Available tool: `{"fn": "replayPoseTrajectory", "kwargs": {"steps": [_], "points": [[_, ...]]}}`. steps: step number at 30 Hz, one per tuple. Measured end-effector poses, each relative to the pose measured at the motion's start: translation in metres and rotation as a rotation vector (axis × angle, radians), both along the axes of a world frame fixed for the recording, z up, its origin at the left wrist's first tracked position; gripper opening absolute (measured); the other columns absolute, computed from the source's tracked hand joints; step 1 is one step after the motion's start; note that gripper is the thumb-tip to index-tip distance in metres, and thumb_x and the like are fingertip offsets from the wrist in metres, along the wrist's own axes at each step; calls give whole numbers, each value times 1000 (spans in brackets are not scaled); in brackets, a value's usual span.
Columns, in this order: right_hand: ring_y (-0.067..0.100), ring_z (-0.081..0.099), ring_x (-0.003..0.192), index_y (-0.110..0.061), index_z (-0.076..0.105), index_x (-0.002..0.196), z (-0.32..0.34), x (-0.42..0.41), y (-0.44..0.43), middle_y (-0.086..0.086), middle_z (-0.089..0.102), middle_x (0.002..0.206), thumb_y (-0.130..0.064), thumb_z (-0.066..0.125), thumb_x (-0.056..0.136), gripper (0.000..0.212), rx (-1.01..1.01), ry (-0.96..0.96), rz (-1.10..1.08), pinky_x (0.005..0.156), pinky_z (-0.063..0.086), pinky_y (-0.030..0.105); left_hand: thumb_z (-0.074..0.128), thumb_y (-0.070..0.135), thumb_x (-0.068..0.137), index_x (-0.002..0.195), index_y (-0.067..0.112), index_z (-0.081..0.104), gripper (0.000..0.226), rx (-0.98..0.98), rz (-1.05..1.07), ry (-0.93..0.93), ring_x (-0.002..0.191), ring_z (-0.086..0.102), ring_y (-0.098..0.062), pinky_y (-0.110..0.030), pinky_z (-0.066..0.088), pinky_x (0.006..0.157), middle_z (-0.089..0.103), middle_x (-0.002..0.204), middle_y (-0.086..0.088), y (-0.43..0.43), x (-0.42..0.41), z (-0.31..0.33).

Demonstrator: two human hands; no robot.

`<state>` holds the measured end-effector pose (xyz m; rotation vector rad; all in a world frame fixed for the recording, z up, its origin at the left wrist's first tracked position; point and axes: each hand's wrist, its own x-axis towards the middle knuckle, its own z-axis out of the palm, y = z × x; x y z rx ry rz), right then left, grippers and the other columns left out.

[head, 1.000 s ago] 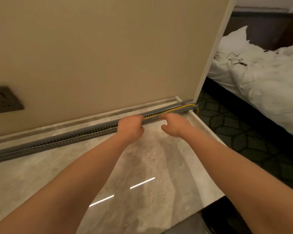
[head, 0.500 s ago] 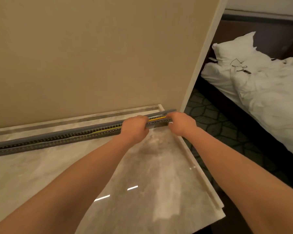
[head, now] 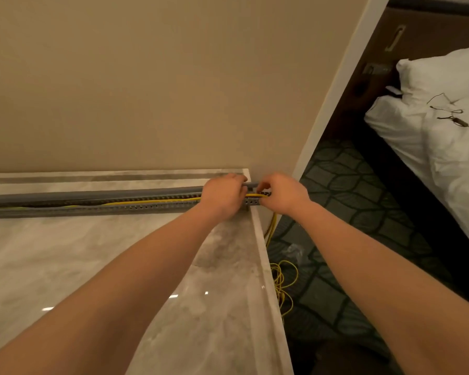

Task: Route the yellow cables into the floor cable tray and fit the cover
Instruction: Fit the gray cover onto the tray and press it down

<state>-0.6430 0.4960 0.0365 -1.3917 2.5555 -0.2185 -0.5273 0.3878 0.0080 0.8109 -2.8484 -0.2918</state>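
Note:
A long grey slotted cable tray [head: 98, 205] lies on the marble floor along the beige wall, open on top. Yellow cables [head: 152, 201] run inside it toward its right end, drop past the floor's edge and pile in loose loops [head: 280, 282] on the dark carpet. My left hand [head: 222, 194] is closed over the tray's right end. My right hand [head: 280, 193] pinches the cables where they leave the tray. A grey strip [head: 92, 192], possibly the cover, lies along the tray's far side.
The marble floor [head: 92, 255] ends at a raised pale edge [head: 266, 266] on the right. Past it lie patterned dark carpet [head: 344, 190] and a bed with white bedding [head: 444, 147]. A white wall corner [head: 333, 93] rises just behind my hands.
Both hands have slid right along the tray to its end. The view has turned right and down, which brings the cable loops on the carpet into sight.

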Motion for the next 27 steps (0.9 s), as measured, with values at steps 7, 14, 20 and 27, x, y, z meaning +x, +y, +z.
{"fn": "replayPoseTrajectory", "kwargs": {"steps": [7, 14, 20, 27], "points": [[16, 59, 85, -27, 67, 91, -17, -27, -4, -6, 55, 91, -35, 76, 75, 20, -161, -96, 23, 70, 50, 34, 33, 43, 100, 126, 17, 56, 44, 72, 38, -152, 118, 52, -32, -43, 44, 93, 58, 126, -10, -9, -27, -9], [20, 55, 78, -20, 52, 102, -25, -24, -6, -1, 49, 102, -30, 79, 70, 43, -299, -55, -69, 63, 49, 34, 30, 39, 103, 127, 19, 53, 39, -16, 5, -151, 115, 54, -31, -40, 42, 90, 58, 123, -10, -11, -28, -6], [23, 61, 98, -17, 59, 118, -24, -24, -5, 6, 55, 117, -27, 76, 78, 45, -229, -71, 2, 79, 51, 34, 30, 38, 103, 127, 18, 55, 40, -64, -36, -171, 114, 52, -30, -41, 41, 90, 57, 121, -10, -6, -21, -6], [24, 60, 110, -20, 63, 124, -17, -28, 2, 4, 66, 120, -25, 63, 89, 36, -121, 0, 58, 88, 52, 39, 31, 36, 104, 126, 17, 57, 39, -93, -52, -144, 110, 54, -30, -40, 43, 87, 57, 120, -9, -4, -20, -7]]}}
